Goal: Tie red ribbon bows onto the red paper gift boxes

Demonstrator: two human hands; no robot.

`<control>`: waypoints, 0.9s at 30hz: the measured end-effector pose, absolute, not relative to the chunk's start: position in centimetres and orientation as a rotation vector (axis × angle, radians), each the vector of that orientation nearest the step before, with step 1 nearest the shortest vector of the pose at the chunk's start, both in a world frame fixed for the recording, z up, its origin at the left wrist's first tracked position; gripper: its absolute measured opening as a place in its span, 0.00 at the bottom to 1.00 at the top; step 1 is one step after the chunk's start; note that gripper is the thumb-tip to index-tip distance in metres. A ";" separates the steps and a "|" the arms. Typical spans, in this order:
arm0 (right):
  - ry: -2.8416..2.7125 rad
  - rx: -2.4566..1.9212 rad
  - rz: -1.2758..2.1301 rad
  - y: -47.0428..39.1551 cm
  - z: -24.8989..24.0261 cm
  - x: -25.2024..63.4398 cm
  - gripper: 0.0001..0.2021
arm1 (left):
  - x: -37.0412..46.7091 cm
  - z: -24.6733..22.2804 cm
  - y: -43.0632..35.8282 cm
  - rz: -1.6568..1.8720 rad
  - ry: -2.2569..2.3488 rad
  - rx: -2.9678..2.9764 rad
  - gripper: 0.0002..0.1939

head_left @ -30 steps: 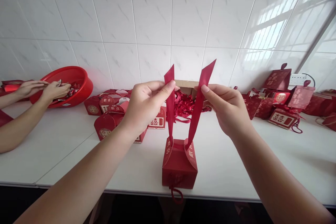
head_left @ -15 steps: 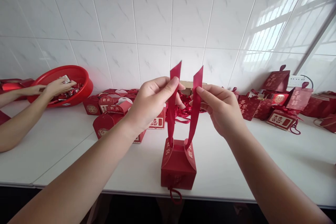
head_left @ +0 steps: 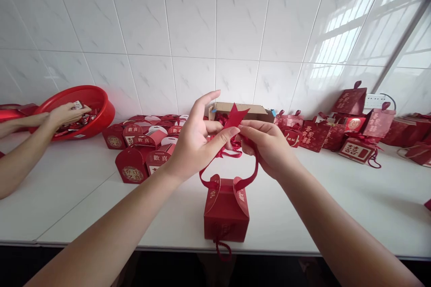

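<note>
A small red gift box (head_left: 226, 215) stands near the table's front edge, a dark red cord loop hanging from its front. Through its two top flaps runs a red ribbon (head_left: 251, 180), which bows out on both sides and rises to my hands. Above the box, my left hand (head_left: 198, 143) pinches the ribbon between thumb and fingers, its index finger raised. My right hand (head_left: 269, 143) grips the ribbon close beside the left thumb. The two ribbon ends overlap and stick up between my fingertips. Part of the ribbon is hidden behind the fingers.
Several red boxes (head_left: 132, 166) stand at left centre. Behind my hands is a cardboard box (head_left: 259, 110) with red ribbons by it. More gift boxes (head_left: 357, 150) are piled at right. Another person's hand (head_left: 67, 114) reaches into a red basin (head_left: 107, 114) of small packets.
My hands have come together. The two ribbon ends, held upright and apart before, now cross between my fingers, and the ribbon has slackened into a loop above the box.
</note>
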State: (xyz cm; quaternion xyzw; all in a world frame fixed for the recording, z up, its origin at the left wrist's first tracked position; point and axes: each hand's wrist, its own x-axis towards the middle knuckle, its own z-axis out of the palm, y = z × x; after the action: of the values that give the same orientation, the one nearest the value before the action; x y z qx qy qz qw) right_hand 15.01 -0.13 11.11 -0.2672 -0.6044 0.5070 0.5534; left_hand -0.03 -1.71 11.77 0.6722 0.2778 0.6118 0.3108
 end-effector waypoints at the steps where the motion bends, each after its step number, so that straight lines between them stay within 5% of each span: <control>1: -1.464 -0.634 1.143 -0.2 11.0 15.0 0.06 | -0.1 11.8 -1.6 1.609 0.748 1.770 0.35; 5: -1.580 -0.538 1.048 -0.8 10.9 15.2 0.07 | -0.3 12.1 -1.0 1.520 0.785 1.786 0.37; 12: -1.624 -0.425 1.185 0.1 10.2 15.8 0.16 | -1.4 12.5 -0.4 1.172 0.738 1.779 0.23; 17: -1.967 -0.380 0.320 0.7 9.1 16.8 0.10 | -2.7 12.0 0.0 1.069 0.716 1.553 0.21; 21: -2.045 -0.296 -0.369 0.9 8.5 17.2 0.14 | -3.3 11.7 0.0 1.019 0.727 1.422 0.18; 27: -1.953 -0.342 -0.699 0.9 8.4 17.3 0.14 | -3.7 11.5 0.4 1.038 0.652 1.215 0.11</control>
State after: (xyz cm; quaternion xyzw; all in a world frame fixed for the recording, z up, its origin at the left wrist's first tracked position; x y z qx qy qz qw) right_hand 17.27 0.88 8.41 -0.1410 -0.8063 -0.2888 0.4965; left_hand -3.68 0.40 11.51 0.5347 0.2868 0.4572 0.6503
